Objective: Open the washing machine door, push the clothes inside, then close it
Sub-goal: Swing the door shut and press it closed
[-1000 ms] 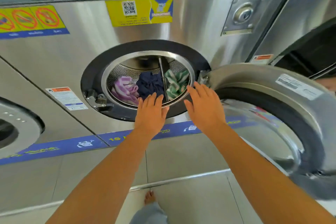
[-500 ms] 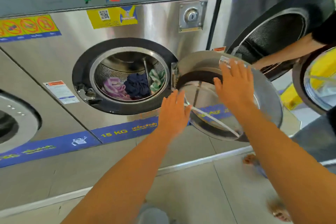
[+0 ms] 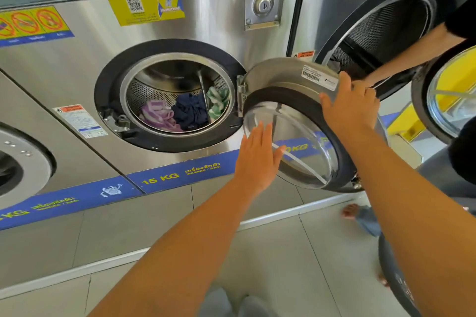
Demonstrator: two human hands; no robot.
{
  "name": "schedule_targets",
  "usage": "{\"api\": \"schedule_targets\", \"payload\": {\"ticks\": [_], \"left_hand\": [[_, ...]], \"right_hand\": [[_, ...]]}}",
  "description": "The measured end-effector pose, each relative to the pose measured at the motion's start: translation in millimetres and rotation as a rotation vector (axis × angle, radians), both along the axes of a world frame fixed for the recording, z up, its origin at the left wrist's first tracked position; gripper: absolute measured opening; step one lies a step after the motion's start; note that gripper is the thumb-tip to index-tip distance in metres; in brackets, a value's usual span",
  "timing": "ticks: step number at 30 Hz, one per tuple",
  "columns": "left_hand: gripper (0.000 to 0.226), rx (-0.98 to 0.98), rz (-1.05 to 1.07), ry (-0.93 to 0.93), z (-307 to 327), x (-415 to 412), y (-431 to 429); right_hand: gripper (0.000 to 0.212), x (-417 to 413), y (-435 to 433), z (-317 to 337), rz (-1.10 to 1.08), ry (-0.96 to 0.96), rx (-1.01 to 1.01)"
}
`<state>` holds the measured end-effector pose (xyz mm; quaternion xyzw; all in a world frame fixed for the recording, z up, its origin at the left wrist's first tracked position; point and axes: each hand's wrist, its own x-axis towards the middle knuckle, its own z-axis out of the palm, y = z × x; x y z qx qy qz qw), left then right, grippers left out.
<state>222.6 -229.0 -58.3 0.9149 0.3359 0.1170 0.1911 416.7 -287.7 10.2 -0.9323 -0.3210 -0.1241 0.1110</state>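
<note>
steel washing machine, drum open. door swung out on right-side hinge, about half open. clothes sit low in the drum: purple striped, navy, green striped. right hand on door's top outer rim, fingers curled over it. left hand flat, fingers spread, released, just beside door glass.

The steel washing machine door is swung wide open on its right-hand hinge, glass porthole facing out. Inside the perforated drum, the clothes are heaped low: striped purple, navy, striped green.
</note>
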Motion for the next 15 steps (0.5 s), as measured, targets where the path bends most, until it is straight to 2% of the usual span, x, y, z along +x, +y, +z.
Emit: {"api": "schedule_targets", "payload": {"ticks": [6,12,15], "left_hand": [[0.071,-0.039,-0.025,-0.046,-12.3,-17.7,-21.1],[0.089,-0.091,0.064,-0.118,-9.0,-49.6,-21.9],[0.081,-0.134,0.144,-0.141,-12.3,-76.5,-4.7]], "right_hand": [[0.053,-56.0,-9.6,1.0,0.025,-0.028,0.055],[0.035,-122.1,-0.8,4.8,0.271,-0.04,0.127],[0.036,-146.2,13.2,3.4,0.419,-0.042,0.151]]}}
